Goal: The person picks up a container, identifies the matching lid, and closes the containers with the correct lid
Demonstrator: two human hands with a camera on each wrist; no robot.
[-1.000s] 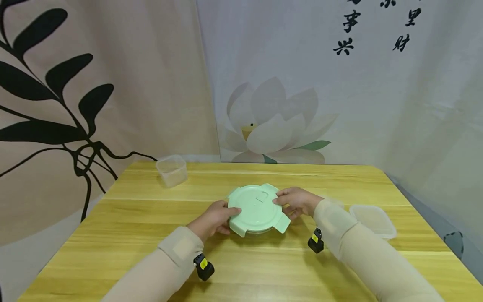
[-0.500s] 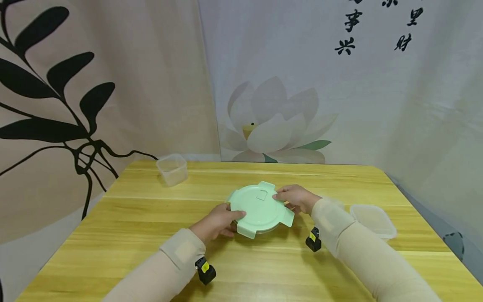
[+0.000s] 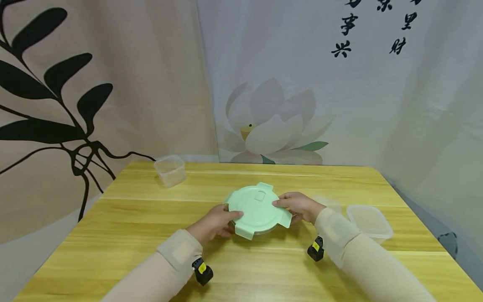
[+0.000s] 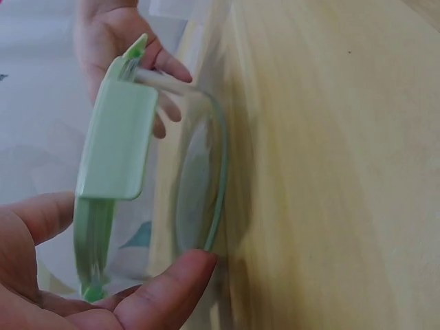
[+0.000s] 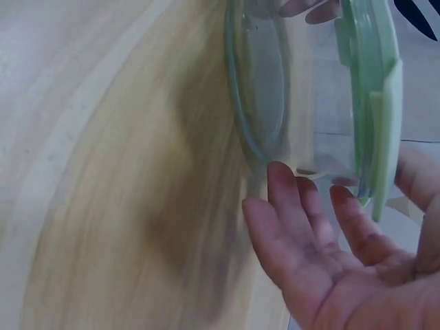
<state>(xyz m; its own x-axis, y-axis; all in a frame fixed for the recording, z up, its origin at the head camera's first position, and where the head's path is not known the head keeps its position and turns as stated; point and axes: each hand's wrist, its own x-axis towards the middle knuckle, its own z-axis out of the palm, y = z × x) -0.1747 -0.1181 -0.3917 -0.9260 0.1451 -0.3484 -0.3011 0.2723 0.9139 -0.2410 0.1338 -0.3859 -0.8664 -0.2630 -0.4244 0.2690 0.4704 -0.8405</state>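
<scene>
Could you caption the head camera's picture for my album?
Left hand and right hand hold a round green-lidded container at a wooden table, a translucent box beyond.

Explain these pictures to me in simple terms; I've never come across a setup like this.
There is no robot here: these are a person's own bare hands. The wide picture comes from a camera worn on the head, looking forward and down. The two close-ups come from small black cameras on the wrists, one for each hand's work.

Left hand and right hand together hold a clear round container with a green lid, thumbs on top. On the wooden table stand a small clear tub at far left and a square clear box at right.
</scene>
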